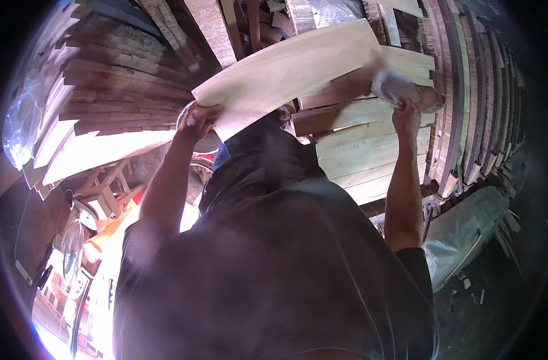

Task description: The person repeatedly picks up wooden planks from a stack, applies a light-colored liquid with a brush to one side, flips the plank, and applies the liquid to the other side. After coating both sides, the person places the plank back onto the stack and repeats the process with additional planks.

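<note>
My left hand grips the lower left edge of a pale, wide wooden board and holds it up at a slant in front of me. My right hand is raised at the board's right end. It is closed on a whitish, rounded, blurred object that presses against the wood there. I cannot tell what kind of object it is. Both bare forearms reach up from my dark shirt, which fills the lower middle of the view.
Behind the board is a stack of pale planks. Dark planks are piled at the left and stand on edge at the right. A plastic-wrapped bundle lies lower right. A wooden stool frame and a fan are lower left.
</note>
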`<state>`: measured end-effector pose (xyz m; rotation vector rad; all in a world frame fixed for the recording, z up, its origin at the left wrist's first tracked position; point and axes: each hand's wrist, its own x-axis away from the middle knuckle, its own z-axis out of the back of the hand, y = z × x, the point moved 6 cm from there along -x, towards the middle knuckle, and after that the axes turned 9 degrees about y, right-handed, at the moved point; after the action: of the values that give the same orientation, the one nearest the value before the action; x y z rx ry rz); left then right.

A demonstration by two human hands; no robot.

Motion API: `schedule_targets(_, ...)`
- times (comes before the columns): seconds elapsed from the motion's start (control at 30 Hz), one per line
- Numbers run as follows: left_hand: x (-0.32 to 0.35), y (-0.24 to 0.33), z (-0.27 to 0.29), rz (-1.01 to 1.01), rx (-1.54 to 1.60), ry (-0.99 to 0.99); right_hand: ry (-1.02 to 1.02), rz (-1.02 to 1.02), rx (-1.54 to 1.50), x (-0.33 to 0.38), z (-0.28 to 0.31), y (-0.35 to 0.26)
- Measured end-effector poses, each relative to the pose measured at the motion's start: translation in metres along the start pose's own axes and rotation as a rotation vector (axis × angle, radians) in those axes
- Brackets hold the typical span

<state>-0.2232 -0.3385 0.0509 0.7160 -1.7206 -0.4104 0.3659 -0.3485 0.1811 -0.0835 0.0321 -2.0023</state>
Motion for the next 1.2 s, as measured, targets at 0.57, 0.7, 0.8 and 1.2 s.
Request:
schedule_targets(0.57,0.013,0.044,-0.019,-0.134,-0.106,0.092,0.058,-0.203,0.129,-0.010,-0.015,-0.005)
schedule_targets(0.7,0.018,0.057,-0.023,-0.225,-0.203,0.130,0.288,-0.060,-0.047,-0.009,-0.010,-0.010)
schedule_targets(0.8,0.023,0.061,-0.014,-0.301,-0.315,0.151,0.235,-0.542,-0.728,0.010,-0.030,0.017)
schedule_targets(1.2,0.050,0.095,-0.038,-0.519,-0.540,0.165,0.100,-1.093,-2.368,0.088,-0.076,-0.006)
